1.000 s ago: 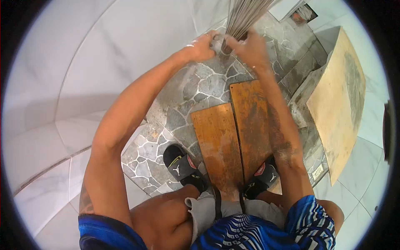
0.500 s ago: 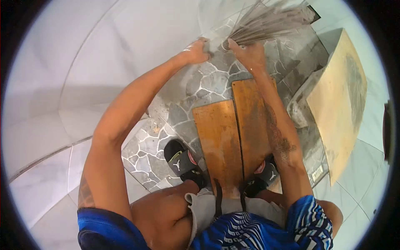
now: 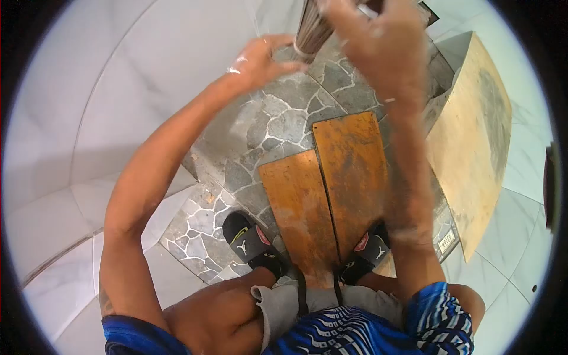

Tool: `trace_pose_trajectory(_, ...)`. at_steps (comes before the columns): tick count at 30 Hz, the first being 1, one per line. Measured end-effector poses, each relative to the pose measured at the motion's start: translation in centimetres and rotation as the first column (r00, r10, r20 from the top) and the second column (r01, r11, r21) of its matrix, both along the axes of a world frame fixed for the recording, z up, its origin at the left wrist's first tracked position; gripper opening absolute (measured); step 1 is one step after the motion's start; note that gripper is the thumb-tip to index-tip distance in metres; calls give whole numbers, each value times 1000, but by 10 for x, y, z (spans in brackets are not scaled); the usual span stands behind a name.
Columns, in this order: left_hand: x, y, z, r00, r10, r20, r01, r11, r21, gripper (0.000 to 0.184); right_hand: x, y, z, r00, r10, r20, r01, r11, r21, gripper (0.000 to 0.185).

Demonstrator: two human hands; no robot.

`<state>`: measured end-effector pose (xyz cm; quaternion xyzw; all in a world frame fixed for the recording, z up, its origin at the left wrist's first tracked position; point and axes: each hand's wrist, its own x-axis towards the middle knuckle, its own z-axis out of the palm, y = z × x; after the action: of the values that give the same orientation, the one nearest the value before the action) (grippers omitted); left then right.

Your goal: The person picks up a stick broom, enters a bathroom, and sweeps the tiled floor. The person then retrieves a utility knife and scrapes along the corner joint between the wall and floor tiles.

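A bundle of thin sticks (image 3: 313,31), like a stick broom, stands near the top of the view with its bound end down. Beside that bound end is my left hand (image 3: 260,62), thumb and fingers apart on either side of it; contact is hard to judge. My right hand (image 3: 384,38) is raised at the bundle's right, blurred by motion, with thumb and fingers spread. The top of the bundle runs out of view.
Two orange-brown wooden boards (image 3: 355,160) lie on the stone-patterned floor (image 3: 290,124) between my sandalled feet. A large plywood sheet (image 3: 473,148) leans at the right. White marbled tiles (image 3: 136,89) line the left side. A floor drain (image 3: 447,241) is at the lower right.
The stick bundle has swung from leaning right to nearly upright. My right hand has risen off its bound end, and my left hand has moved up toward the bundle.
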<state>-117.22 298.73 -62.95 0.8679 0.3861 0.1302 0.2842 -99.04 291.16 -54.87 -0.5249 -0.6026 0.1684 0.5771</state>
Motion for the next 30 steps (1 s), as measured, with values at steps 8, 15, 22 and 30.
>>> trace_pose_trajectory(8,-33,-11,-63,977,7,-215,-82,935,-344,89,-17,-13,-154,989,64,133,-22,954,-299,44)
trace_pose_trajectory(15,-43,-2,-84,942,11,-334,-110,954,-278,82,-1,-15,-4,974,58,219,12,952,-305,37)
trace_pose_trajectory(22,-57,-3,-124,971,-27,-239,-66,926,-372,72,-27,10,-174,941,128,312,-34,957,-290,43)
trace_pose_trajectory(30,-64,-12,-123,948,-56,-314,1,985,-172,64,-7,5,-92,938,105,331,-21,968,-249,40)
